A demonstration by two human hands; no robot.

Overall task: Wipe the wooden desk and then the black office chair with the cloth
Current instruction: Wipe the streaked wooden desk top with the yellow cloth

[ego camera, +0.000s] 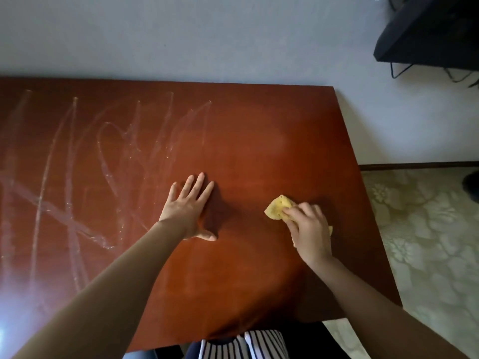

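Left hand (190,208), right hand (309,229), one cloth (276,207), one perhaps dusty desk (259,138).

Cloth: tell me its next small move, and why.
Probably slide the cloth leftward across the desk: the right hand grips it on the right part, while pale streaks mark the left side beyond the flat left hand.
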